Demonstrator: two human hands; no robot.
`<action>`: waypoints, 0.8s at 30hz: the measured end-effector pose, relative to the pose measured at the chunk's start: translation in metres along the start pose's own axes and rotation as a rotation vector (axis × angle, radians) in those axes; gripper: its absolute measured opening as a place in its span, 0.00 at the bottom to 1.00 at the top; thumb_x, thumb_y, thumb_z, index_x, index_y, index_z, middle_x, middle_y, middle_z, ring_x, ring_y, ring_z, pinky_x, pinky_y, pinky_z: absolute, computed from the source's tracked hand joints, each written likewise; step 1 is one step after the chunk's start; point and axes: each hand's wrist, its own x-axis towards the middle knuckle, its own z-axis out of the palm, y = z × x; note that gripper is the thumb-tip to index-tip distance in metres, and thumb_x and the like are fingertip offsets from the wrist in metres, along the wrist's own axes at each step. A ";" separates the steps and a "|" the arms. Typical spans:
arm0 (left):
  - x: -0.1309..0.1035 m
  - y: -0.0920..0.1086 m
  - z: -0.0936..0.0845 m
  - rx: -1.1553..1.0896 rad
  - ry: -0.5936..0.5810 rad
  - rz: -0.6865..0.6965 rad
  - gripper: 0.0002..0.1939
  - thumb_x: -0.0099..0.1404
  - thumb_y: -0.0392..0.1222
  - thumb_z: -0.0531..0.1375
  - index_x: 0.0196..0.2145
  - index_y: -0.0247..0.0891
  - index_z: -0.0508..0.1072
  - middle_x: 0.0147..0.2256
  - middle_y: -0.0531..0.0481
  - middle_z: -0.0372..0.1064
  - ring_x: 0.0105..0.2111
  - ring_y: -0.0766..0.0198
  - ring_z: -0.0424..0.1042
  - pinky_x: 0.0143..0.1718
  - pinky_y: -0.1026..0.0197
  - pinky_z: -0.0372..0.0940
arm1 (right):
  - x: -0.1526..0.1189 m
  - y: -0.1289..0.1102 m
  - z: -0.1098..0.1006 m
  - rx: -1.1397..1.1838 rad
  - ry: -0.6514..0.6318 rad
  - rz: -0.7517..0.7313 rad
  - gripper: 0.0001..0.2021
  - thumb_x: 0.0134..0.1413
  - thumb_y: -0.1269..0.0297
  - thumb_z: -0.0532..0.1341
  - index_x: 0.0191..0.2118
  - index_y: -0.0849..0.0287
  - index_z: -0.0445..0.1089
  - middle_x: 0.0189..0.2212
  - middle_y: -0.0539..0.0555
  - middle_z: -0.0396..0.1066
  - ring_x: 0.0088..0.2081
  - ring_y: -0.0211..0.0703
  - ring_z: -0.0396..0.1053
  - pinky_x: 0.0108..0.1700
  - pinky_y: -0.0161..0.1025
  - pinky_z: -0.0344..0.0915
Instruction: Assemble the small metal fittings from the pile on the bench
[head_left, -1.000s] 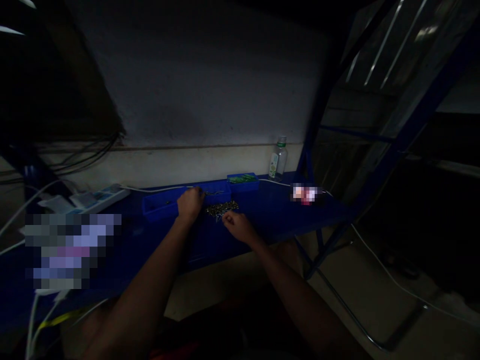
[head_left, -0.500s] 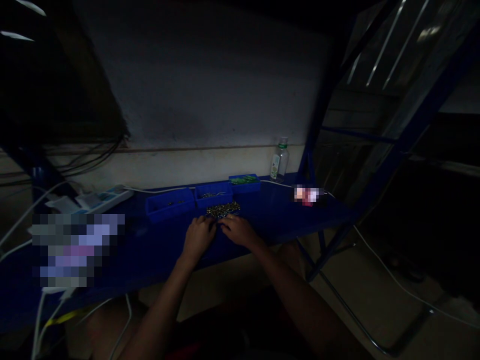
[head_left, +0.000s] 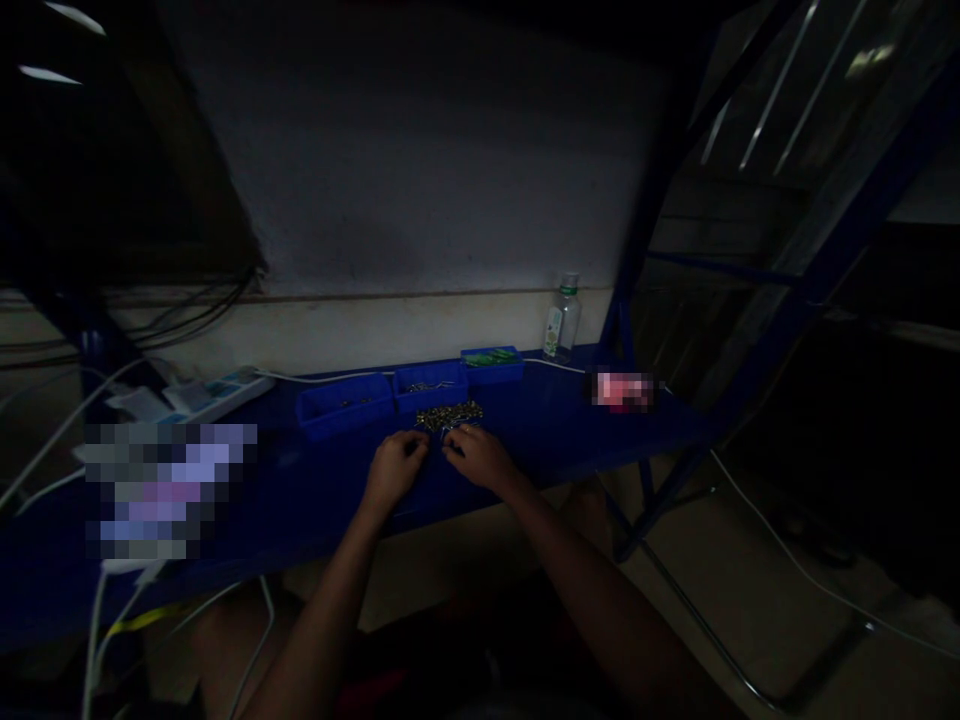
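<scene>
On the blue table (head_left: 300,500) lies a pile of small brass-coloured metal parts (head_left: 450,414), too small and dark to name. My left hand (head_left: 397,465) is just left of and in front of the pile, its fingers curled and thumb against fingertips; anything between them is too small to make out. Close to the pile's front edge, my right hand (head_left: 476,455) has its fingers bent together over some thin shiny pieces. What it pinches is hidden. A small gap separates the two hands.
Behind the pile stand a blue bin (head_left: 345,405) with few small parts, a second bin (head_left: 430,388) with metal pieces and a third bin (head_left: 491,368) with green items. A plastic bottle (head_left: 562,320) is at back right, a power strip (head_left: 217,395) at left.
My hands have moved apart; the left has drawn back to the left, away from the pile. The right stays near the pile's front edge. The camera view has shifted slightly.
</scene>
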 end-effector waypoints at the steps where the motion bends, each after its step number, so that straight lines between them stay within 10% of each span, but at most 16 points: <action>1: 0.000 0.000 0.000 -0.012 -0.001 0.004 0.13 0.61 0.43 0.51 0.37 0.38 0.73 0.38 0.48 0.72 0.39 0.59 0.68 0.41 0.60 0.61 | 0.000 0.000 0.000 0.000 0.012 0.004 0.07 0.56 0.62 0.54 0.37 0.56 0.67 0.34 0.52 0.66 0.37 0.39 0.63 0.39 0.34 0.58; 24: -0.001 0.003 0.002 0.043 -0.095 0.108 0.15 0.61 0.48 0.51 0.36 0.40 0.74 0.37 0.47 0.72 0.39 0.59 0.68 0.41 0.60 0.60 | 0.004 0.008 0.003 0.292 0.035 -0.043 0.02 0.55 0.70 0.54 0.34 0.57 0.63 0.33 0.49 0.67 0.37 0.36 0.65 0.41 0.32 0.58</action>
